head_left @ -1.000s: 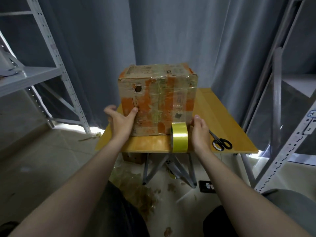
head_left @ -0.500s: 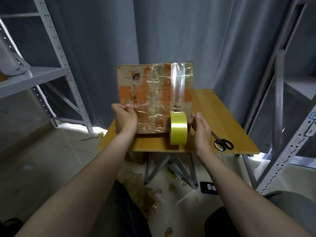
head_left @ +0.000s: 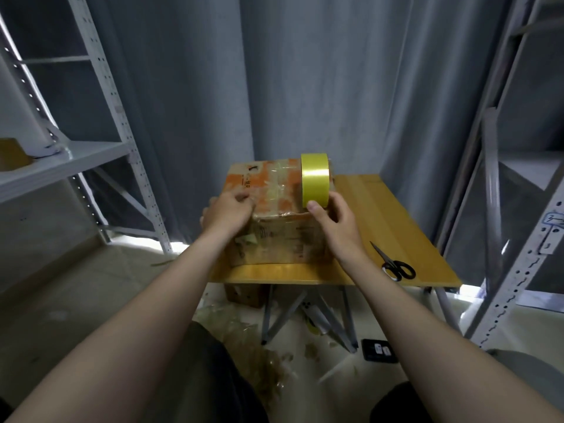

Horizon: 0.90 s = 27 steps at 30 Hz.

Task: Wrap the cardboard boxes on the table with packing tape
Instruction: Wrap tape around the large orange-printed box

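A worn cardboard box with orange patches and shiny tape layers rests flat on the small wooden table. A yellow roll of packing tape stands on edge on the box's top near its right side. My right hand grips the roll from below and behind, thumb on its lower rim. My left hand presses down on the box's top near its front left edge, fingers curled.
Black scissors lie on the table's right front. Grey metal shelving stands on the left and the right. Another cardboard box and tape scraps lie on the floor under the table. Grey curtains hang behind.
The box tipped from standing on edge to lying flat. The tape roll went from the table's front edge up over onto the box's top, with my right hand following it.
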Available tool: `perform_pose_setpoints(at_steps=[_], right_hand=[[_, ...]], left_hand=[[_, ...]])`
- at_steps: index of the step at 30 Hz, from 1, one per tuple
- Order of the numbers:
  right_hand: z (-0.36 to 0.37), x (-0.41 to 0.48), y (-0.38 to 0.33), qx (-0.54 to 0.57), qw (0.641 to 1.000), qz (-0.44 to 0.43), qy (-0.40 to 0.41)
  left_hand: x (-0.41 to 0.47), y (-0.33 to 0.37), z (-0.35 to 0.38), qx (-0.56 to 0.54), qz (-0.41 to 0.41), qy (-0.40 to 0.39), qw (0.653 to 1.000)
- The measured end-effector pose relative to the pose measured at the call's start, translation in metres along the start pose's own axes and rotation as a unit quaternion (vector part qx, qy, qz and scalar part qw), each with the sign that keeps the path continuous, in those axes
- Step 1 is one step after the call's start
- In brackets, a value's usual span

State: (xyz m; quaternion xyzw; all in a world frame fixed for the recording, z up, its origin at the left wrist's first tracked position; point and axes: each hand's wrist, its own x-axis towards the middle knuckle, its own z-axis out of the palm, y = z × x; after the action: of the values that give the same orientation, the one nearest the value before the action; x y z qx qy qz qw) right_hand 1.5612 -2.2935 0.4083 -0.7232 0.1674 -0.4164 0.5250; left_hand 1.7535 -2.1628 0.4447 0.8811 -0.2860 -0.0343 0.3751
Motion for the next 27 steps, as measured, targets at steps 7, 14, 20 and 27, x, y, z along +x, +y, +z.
perform_pose_setpoints(at_steps=[7, 14, 20, 27], right_hand=[[0.001, 0.026, 0.010, -0.013, 0.999, 0.029, 0.018], [-0.001, 0.031, 0.017, -0.060, 0.998, 0.014, 0.024], [0.001, 0.044, -0.005, -0.124, 0.990, -0.055, 0.047], [0.000, 0.022, -0.022, -0.012, 0.990, -0.044, 0.136]], left_hand=[[0.009, 0.004, 0.007, 0.100, 0.030, -0.011, 0.994], [-0.002, 0.047, 0.025, 0.093, 0.273, -0.121, 0.950], [0.008, 0.039, 0.033, 0.141, 0.317, -0.100, 0.933], [0.006, 0.041, 0.032, 0.137, 0.314, -0.108, 0.933]])
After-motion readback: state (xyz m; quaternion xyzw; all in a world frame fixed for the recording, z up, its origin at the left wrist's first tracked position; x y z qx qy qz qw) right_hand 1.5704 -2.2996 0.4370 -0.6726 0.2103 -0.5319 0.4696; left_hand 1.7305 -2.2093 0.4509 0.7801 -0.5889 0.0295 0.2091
